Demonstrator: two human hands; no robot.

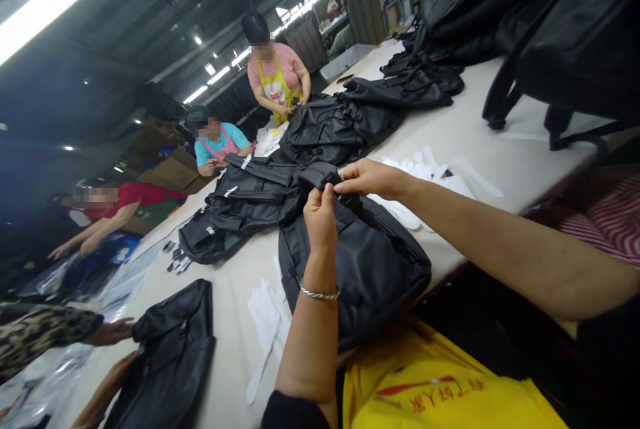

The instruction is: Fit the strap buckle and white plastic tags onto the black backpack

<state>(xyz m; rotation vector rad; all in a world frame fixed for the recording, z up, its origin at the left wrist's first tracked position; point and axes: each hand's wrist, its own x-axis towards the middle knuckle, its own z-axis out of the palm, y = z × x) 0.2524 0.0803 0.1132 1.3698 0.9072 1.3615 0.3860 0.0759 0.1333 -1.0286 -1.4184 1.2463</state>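
Pinching the strap (320,179) at the far end of the black bag (365,269) on the counter (465,129), left hand (320,216) and right hand (367,179) both have fingers clenched on it, the bag's long axis running back toward the person.

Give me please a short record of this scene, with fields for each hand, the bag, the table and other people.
left hand: pinches the top edge of the black bag, bracelet on wrist
right hand: pinches the same edge, beside the left
black bag: lies on the table edge before the person
table: bears more black bags, white paper pieces
other people: several at work along the far side
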